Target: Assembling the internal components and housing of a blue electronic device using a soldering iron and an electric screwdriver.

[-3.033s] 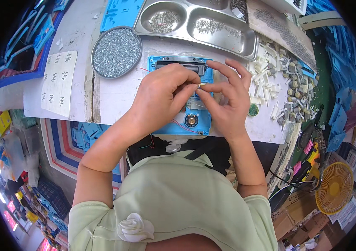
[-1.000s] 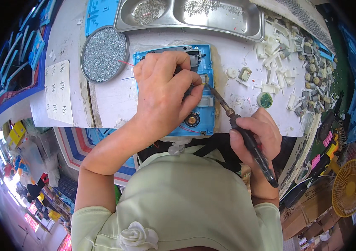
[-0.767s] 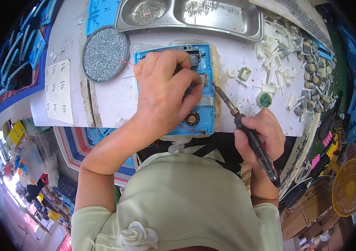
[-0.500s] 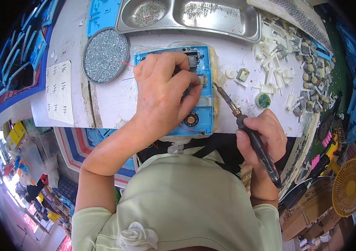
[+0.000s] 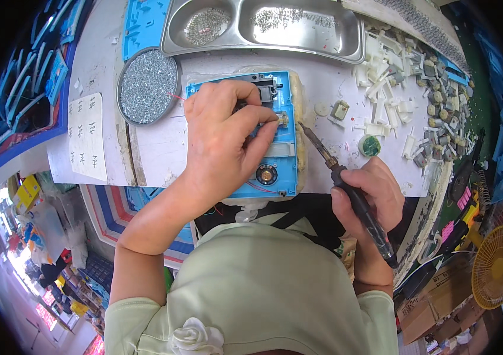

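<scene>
A blue plastic casing (image 5: 287,97) lies on the bench in front of me, with small parts fitted inside. My left hand (image 5: 219,139) covers much of its left side, thumb and index fingertips pinched together beside a small metallic part (image 5: 283,119). What those fingers hold, if anything, is hidden. Nearer to me in the casing sits a round speaker (image 5: 266,174) with a thin red wire by it. My right hand (image 5: 375,192) is closed around the dark handle of a soldering iron (image 5: 369,222). The iron's tip points at the casing's right edge, close to the metallic part.
A round dish of small screws (image 5: 148,86) stands left of the casing. Behind it is a steel tray (image 5: 263,53) with small springs. White plastic parts (image 5: 384,89) and small motors (image 5: 437,112) crowd the right, near a green round piece (image 5: 369,145). A marked paper (image 5: 87,136) lies left.
My left fingers have shifted slightly off the metallic part, so more of it shows. The soldering iron stays almost in place beside the casing. The whole view has shifted a little.
</scene>
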`<state>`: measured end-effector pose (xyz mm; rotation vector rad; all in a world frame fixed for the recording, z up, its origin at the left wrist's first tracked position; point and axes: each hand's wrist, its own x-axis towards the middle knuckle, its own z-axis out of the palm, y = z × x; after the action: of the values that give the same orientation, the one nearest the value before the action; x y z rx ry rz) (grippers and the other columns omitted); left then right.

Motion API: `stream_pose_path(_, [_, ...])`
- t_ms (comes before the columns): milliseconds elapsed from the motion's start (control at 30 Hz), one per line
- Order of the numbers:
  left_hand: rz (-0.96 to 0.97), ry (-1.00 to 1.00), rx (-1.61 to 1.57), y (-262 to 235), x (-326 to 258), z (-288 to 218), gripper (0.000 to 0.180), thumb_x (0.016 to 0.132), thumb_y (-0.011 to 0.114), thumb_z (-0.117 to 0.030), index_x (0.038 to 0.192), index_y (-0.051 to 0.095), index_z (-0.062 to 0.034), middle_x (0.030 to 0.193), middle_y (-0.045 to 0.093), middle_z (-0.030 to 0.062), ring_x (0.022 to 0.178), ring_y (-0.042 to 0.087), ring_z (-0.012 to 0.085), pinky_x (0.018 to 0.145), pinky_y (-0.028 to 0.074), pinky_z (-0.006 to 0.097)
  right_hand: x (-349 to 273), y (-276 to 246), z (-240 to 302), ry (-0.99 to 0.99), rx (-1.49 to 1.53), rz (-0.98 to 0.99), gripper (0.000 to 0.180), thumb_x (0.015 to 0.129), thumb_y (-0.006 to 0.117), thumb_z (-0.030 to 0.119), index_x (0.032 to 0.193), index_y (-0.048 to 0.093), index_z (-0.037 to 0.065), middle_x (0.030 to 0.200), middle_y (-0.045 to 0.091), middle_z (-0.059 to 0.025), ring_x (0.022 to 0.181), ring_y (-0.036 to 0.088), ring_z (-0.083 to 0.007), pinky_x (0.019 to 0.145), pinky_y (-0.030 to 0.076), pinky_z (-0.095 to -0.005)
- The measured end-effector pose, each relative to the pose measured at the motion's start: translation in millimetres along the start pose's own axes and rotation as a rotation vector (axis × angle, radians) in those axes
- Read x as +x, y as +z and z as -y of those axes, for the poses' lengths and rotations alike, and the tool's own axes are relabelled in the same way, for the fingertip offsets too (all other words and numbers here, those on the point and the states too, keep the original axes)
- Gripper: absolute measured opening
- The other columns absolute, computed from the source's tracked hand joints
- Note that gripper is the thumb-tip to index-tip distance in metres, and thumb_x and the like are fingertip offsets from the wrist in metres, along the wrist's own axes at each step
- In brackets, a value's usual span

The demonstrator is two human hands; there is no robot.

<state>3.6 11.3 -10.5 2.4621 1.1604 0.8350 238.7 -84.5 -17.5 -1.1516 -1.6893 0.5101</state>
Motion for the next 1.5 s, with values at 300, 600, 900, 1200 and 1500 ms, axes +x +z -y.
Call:
stream_pose_path(300, [0.079,0.015,0.118,-4.3,11.1,-3.4,0.017,0.073,0.081,-0.007,0.088,0.074,-0.0103,0.095,0.059,0.0039,0.091,0.056,0.0244,0.082,0.036,0.039,8.2,7.0,-7.0,-0.016,-0.023,0.01,0.039,0.074,0.084,0.003,0.109,0.069,0.006,0.066,0.055,-0.0039,0.054,0.048,-0.0226,0.049,0.036,-0.034])
stream_pose_path(600, [0.114,0.007,0.127,-6.9,15.2,-6.4,0.017,0.072,0.081,-0.008,0.087,0.073,-0.0113,0.094,0.057,0.0034,0.09,0.056,0.0245,0.082,0.036,0.041,10.1,9.9,-6.5,-0.016,-0.04,0.046,0.04,0.073,0.083,0.003,0.109,0.068,0.009,0.066,0.053,-0.0032,0.054,0.046,-0.0226,0.05,0.037,-0.0348])
stream_pose_path(900, [0.152,0.009,0.15,-8.8,18.9,-7.4,0.018,0.071,0.081,-0.007,0.086,0.072,-0.0131,0.093,0.055,0.0022,0.09,0.056,0.0245,0.083,0.035,0.041,13.1,13.7,-5.1,-0.041,-0.045,0.046,0.038,0.072,0.084,0.001,0.105,0.069,0.008,0.065,0.052,-0.003,0.054,0.046,-0.0222,0.048,0.036,-0.0336])
stream_pose_path(1200, [0.162,0.017,0.153,-9.4,20.0,-8.6,0.018,0.071,0.081,-0.007,0.086,0.072,-0.0128,0.094,0.056,0.002,0.091,0.058,0.0234,0.085,0.036,0.042,12.3,7.8,-4.0,-0.054,-0.081,0.037,0.036,0.071,0.084,0.0,0.104,0.07,0.008,0.065,0.053,-0.0029,0.054,0.046,-0.0217,0.049,0.036,-0.0332])
stream_pose_path(1500, [0.153,0.032,0.164,-8.8,19.5,-8.6,0.016,0.072,0.08,-0.007,0.084,0.071,-0.0126,0.092,0.055,0.0023,0.089,0.057,0.0235,0.085,0.036,0.042,10.8,1.6,-1.2,-0.055,-0.055,0.017,0.037,0.075,0.083,0.0,0.109,0.069,0.004,0.067,0.056,-0.0046,0.055,0.047,-0.0229,0.051,0.037,-0.0332])
